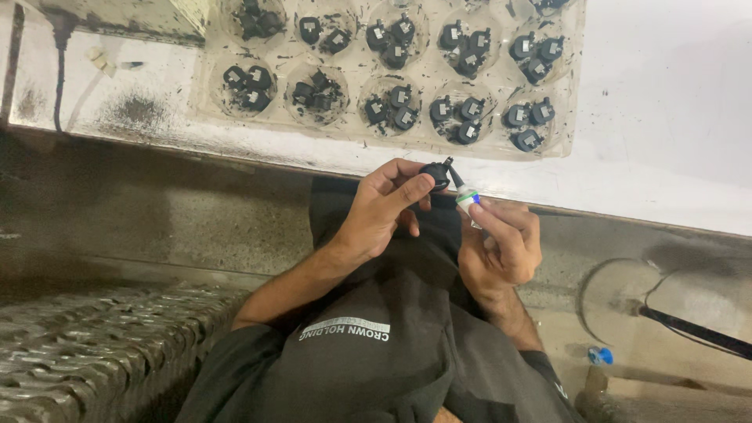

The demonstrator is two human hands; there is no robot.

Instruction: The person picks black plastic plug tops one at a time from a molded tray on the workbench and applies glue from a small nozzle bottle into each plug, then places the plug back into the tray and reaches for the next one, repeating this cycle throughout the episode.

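Left hand [384, 211]: raised in front of the person's chest, just below the near edge of the bench [666, 117], fingers curled and closed around a small black part [435, 174], which is pinched between the thumb and the fingertips; the part is rounded, with its broad face turned toward the right hand, and a short stub shows at its top right. Right hand [501, 243]: closed around a small glue tube [468, 199], gripped between thumb and forefinger. Glue tube: white body with a green and blue band and a dark tapered nozzle; its long axis runs on a slant from lower right to upper left, nozzle end up and pointing at the black part, the tip touching or just beside the part's right edge; which of the 2 cannot be told. Both hands sit close together, knuckles near but apart. Clear plastic tray [576, 86]: lying flat on the white, smudged bench beyond the hands, with round pockets in 2 rows, each visible pocket holding about 3 black parts of similar kind, several showing a pale square face. Dark shirt [392, 368]: fills the lower middle of the view beneath both forearms. Black cable [697, 330]: lies at lower right, with a small blue cap [600, 356] near it. Ribbed metal surface [94, 345]: at lower left.
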